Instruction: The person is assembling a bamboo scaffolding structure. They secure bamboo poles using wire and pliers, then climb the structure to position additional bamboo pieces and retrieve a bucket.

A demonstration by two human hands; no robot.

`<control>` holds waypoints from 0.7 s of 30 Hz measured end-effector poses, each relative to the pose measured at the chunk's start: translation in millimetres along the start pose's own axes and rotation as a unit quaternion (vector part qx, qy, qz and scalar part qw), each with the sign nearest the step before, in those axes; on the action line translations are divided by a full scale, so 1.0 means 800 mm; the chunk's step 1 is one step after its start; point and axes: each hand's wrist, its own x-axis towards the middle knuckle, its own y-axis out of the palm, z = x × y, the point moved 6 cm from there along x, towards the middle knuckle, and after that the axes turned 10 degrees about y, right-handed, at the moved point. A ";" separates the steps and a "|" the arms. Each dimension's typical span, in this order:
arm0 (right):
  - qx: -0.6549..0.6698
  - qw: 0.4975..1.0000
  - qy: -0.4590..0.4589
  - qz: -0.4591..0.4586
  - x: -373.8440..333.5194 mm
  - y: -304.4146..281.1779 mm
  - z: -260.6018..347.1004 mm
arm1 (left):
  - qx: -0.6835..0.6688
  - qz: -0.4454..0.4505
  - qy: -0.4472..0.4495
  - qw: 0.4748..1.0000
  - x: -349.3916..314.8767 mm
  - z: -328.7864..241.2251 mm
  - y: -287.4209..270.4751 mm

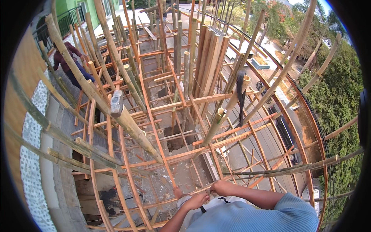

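Both hands are close together in front of my waist, at the hem of my light blue ribbed shirt (247, 216). The fingers of my left hand (198, 201) are curled closed near a short black strap (203, 209). Just to its right, my right hand (223, 188) is closed too, with a black cord (223, 200) lying below it on pale cloth. Whatever the fingers pinch is too small to make out. A hammer head (116, 103) shows at the top of a thick bamboo pole (139, 133) to the left. Black strands (240, 98) hang beside another bamboo pole's top.
Reddish wooden beams (174, 156) form an open lattice around and below me, with ground far beneath. My bare foot (177, 192) is on the lattice. Bamboo poles lean from all sides. Another person (67, 58) is at the far left; a tall boarded column (208, 62) stands ahead.
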 end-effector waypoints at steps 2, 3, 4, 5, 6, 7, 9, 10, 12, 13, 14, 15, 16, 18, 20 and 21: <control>0.043 0.998 -0.038 0.040 -0.016 -0.062 0.010 | -0.023 0.028 -0.014 0.999 0.011 -0.029 0.000; 0.099 0.991 -0.064 0.056 -0.025 -0.087 -0.001 | -0.040 -0.026 0.050 0.998 0.021 -0.071 -0.013; 0.148 0.982 -0.090 0.072 -0.036 -0.106 -0.006 | -0.122 -0.047 0.007 0.991 0.025 -0.073 -0.016; 0.207 0.972 -0.089 0.062 -0.041 -0.113 -0.013 | -0.203 -0.069 -0.036 0.976 0.029 -0.073 -0.018; 0.198 0.976 -0.089 0.026 -0.049 -0.121 -0.014 | -0.282 -0.091 -0.079 0.952 0.033 -0.074 -0.014; 0.189 0.978 -0.087 -0.010 -0.057 -0.128 -0.012 | -0.402 -0.156 -0.046 0.901 0.044 -0.087 -0.009; 0.107 0.985 -0.089 -0.106 -0.073 -0.133 -0.009 | -0.376 -0.253 -0.108 0.885 0.062 -0.083 0.001; 0.067 0.990 -0.070 -0.099 -0.082 -0.127 -0.012 | -0.361 -0.301 -0.138 0.872 0.067 -0.082 0.004; -0.014 0.996 -0.032 -0.085 -0.107 -0.124 -0.010 | -0.093 -0.284 -0.120 0.947 0.084 -0.106 0.002; -0.074 0.996 -0.027 -0.051 -0.115 -0.130 -0.012 | 0.041 -0.267 -0.109 0.957 0.094 -0.120 0.004; -0.073 0.995 -0.042 -0.049 -0.125 -0.149 -0.015 | 0.052 -0.211 -0.093 0.972 0.104 -0.123 0.012; -0.072 0.995 -0.059 -0.046 -0.134 -0.170 -0.018 | 0.063 -0.156 -0.079 0.983 0.109 -0.124 0.019; -0.070 0.994 -0.077 -0.043 -0.140 -0.191 -0.020 | 0.073 -0.100 -0.067 0.990 0.114 -0.126 0.028; -0.022 0.994 -0.103 -0.019 -0.153 -0.215 -0.031 | 0.054 -0.044 0.025 0.997 0.132 -0.165 0.043; 0.022 0.984 -0.175 -0.016 -0.154 -0.224 -0.050 | 0.031 0.003 0.064 0.997 0.146 -0.210 0.045; 0.076 0.982 -0.174 0.008 -0.156 -0.230 -0.060 | -0.013 -0.031 0.027 0.999 0.147 -0.211 0.036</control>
